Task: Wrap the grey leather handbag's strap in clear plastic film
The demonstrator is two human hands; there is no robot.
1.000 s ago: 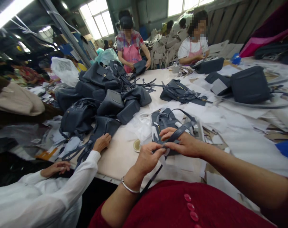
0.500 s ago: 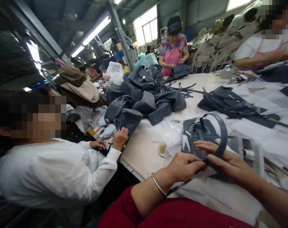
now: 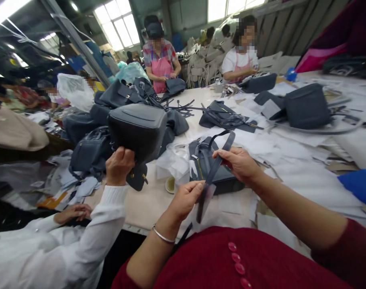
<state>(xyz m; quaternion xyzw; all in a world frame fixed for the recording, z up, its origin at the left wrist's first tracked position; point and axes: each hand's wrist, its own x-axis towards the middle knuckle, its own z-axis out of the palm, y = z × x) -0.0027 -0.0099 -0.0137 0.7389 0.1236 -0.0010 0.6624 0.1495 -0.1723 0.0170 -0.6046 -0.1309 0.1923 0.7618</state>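
Both my hands grip a dark blue strap [image 3: 214, 170] that runs up from the table front and loops back down behind. My left hand [image 3: 184, 198] pinches its lower stretch, where a clear plastic piece [image 3: 209, 192] hangs against the strap. Higher up, my right hand [image 3: 238, 162] has it between thumb and fingers. Just beyond my hands a dark blue bag [image 3: 227, 182] with a gold zip lies on the table, partly covered by the strap and my right hand. Whether the strap is joined to this bag cannot be made out.
At my left a co-worker's hand [image 3: 120, 164] lifts a dark blue bag [image 3: 137, 128] from beside a heap of bags. A tape roll [image 3: 170, 184] and crumpled plastic [image 3: 176, 158] lie nearby. White sheets [image 3: 291, 172] cover the right side. Two people in pink aprons stand across the table.
My view has swung right. My hands have moved apart along the strap, the right one higher, and the strap is now stretched between them. The co-worker at left has raised a bag.
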